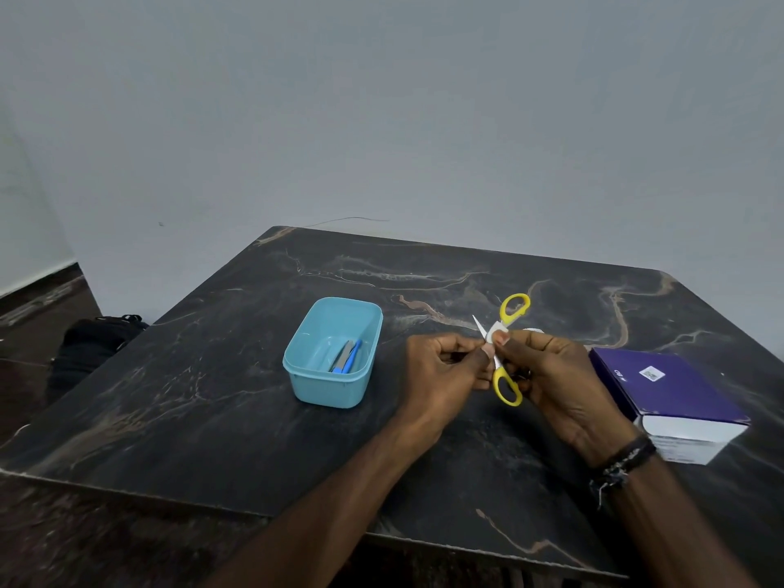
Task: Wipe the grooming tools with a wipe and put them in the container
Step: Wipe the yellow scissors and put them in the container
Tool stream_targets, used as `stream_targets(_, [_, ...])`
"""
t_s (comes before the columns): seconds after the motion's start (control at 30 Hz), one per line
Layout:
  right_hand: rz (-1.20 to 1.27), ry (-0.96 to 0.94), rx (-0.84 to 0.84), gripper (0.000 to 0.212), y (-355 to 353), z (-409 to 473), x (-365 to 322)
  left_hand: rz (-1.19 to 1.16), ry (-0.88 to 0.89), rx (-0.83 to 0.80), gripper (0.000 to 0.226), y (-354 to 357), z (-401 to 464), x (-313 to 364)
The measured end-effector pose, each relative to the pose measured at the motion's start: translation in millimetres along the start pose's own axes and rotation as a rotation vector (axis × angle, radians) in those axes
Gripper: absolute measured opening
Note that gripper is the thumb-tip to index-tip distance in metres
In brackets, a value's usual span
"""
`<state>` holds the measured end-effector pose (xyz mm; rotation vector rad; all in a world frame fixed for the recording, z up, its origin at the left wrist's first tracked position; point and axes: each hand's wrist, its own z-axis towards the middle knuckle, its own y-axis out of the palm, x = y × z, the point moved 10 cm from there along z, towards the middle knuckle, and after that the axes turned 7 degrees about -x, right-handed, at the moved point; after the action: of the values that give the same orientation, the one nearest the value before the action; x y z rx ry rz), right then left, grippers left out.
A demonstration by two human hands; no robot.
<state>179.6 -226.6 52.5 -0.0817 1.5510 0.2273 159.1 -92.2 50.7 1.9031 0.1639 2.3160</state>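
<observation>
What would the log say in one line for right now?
step: wiping scissors | left hand: holds blade | right hand: rubs wipe | container: holds tools, scissors not yet in

The scissors (pixel 505 350) show only in part: the pivot and most of the blades lie behind the wipe (pixel 494 333) and both thumbs. The tools (pixel 347 356) in the container (pixel 333 352) are too small to name. The box (pixel 668 401) at 3 o'clock carries print too blurred to read. The desk (pixel 212 418) is cut at 6 o'clock, as are both forearms
</observation>
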Motion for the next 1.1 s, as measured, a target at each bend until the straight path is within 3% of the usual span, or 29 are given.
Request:
stream_targets(0.17, [0.115,-0.036,0.185,0.011,-25,3,2,-0.033,-0.045,-0.023,0.008,4,0,-6])
stream_targets(0.37, [0.052,0.007,0.03,0.016,-6,1,3,0.002,-0.044,-0.037,0.005,4,1,-6])
stream_targets(0.57, [0.122,-0.013,0.195,0.01,-23,1,2,0.035,-0.073,-0.088,0.009,8,1,-9])
stream_targets(0.87, [0.141,-0.021,0.1,0.013,-14,1,1,0.075,-0.055,-0.068,0.007,5,2,-8])
stream_targets(1.1, [0.194,-0.047,0.218,0.008,-30,3,1,0.087,-0.05,-0.073,0.005,7,1,-5])
